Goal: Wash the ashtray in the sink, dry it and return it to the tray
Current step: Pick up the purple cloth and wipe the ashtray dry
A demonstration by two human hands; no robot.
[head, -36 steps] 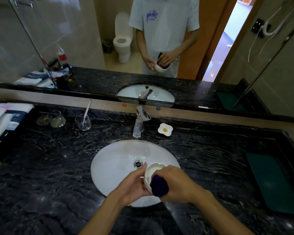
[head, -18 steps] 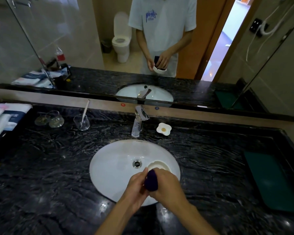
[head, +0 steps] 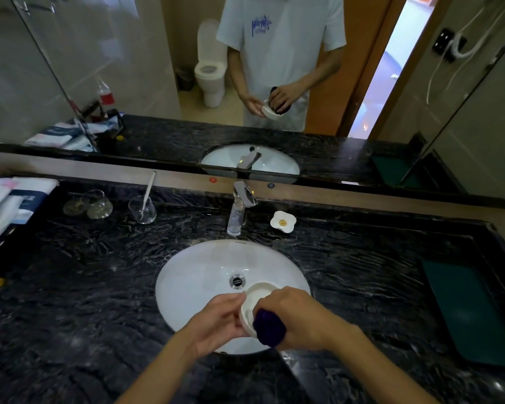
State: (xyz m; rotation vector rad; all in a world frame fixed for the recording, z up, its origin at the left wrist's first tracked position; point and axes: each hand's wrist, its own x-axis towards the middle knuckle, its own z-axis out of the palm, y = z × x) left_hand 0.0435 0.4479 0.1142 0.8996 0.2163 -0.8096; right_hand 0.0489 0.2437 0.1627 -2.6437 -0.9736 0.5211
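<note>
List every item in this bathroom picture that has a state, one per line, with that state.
White ceramic ashtray: tilted, held over the sink.
Dark purple cloth: bunched, pressed against ashtray.
Left hand: holds ashtray.
Right hand: grips cloth.
Chrome tap: no water visible.
Clear glass tumbler: upright, holds white stick.

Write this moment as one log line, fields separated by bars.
stage: wiping | left hand: holds white round ashtray | right hand: presses dark purple cloth | over white sink

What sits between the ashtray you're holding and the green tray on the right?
Nothing: head view shows only bare dark marble counter between the ashtray and green tray.
</note>
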